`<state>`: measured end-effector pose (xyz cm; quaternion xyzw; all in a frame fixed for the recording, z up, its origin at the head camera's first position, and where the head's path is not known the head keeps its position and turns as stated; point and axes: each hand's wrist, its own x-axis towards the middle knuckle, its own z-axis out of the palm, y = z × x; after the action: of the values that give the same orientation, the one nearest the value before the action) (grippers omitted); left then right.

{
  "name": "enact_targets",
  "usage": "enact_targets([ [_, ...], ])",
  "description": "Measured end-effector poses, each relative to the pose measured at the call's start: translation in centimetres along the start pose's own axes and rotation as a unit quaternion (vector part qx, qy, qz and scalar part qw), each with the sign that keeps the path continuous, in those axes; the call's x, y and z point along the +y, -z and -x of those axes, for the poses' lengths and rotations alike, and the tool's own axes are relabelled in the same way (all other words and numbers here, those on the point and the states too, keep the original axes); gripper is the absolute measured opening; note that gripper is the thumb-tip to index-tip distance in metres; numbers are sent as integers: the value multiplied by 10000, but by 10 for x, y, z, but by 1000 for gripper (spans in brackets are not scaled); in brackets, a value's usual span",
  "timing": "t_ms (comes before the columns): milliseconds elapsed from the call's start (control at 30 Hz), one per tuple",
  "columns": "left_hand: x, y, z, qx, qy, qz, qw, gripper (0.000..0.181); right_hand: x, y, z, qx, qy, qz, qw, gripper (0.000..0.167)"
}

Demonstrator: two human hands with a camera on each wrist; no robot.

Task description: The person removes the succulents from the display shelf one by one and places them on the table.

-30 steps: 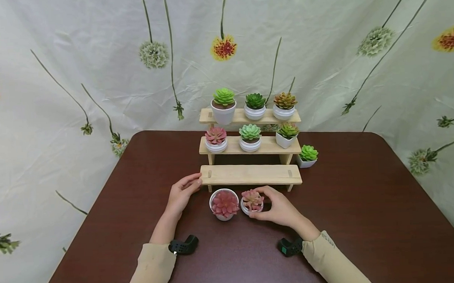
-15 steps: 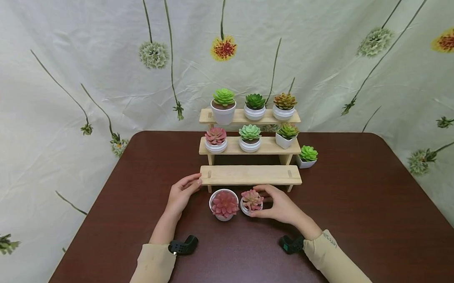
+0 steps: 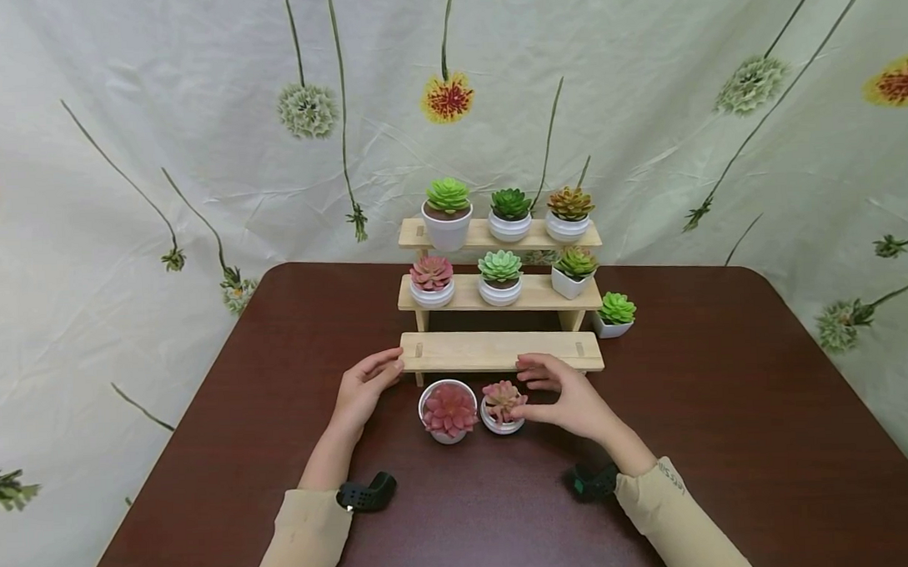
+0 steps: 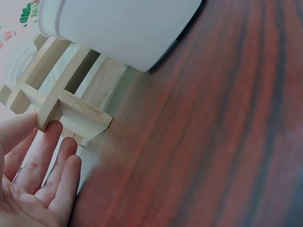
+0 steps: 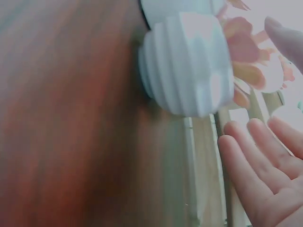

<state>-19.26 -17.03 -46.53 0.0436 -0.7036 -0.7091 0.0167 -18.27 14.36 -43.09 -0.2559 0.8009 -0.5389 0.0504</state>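
My left hand [image 3: 363, 393] pinches the left end of the low front board of a tiered wooden plant stand [image 3: 494, 350]; in the left wrist view, thumb and index finger [image 4: 45, 146] meet the board's corner. Spread around the right side of a small pink succulent [image 3: 506, 398] is my right hand [image 3: 574, 400], its fingers apart from the ribbed white pot [image 5: 189, 66] in the right wrist view. Its thumb overlaps the leaves in the head view. Left of that plant stands a larger dark-pink succulent [image 3: 449, 409] in a white pot, also upright on the table.
The stand's upper two boards carry several potted succulents, among them a light-green one [image 3: 448, 196] and a mint-green one [image 3: 500, 265]. A bright-green succulent [image 3: 615, 311] in a square pot stands on the table [image 3: 728, 391] right of the stand. A flower-printed cloth [image 3: 643, 102] hangs behind.
My right hand has let go of the small pink succulent's pot and moved up and slightly right, its fingers opening. The left hand stays at the stand's end.
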Motion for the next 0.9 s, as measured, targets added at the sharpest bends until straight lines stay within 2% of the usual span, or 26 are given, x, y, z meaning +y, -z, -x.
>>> enact_targets([
  [167,-3,0,-1,4,-46,32,10000,35,-26,14,-2,256,-19,-118,9996,64],
  [233,-9,1,-4,20,-98,52,9999,35,-28,19,-4,419,-46,-149,9990,64],
  [400,-9,1,-5,50,-124,-24,9999,35,-35,31,-10,933,-133,-78,9955,63],
  [600,-10,1,-5,69,-122,-56,9999,34,-42,42,-16,1594,-27,104,9871,64],
  [733,-11,1,-5,58,-131,-52,9999,34,-38,50,-21,1955,138,150,9805,64],
  [900,-11,1,-5,48,-159,-8,9999,34,-15,62,-30,2409,285,280,9697,65],
])
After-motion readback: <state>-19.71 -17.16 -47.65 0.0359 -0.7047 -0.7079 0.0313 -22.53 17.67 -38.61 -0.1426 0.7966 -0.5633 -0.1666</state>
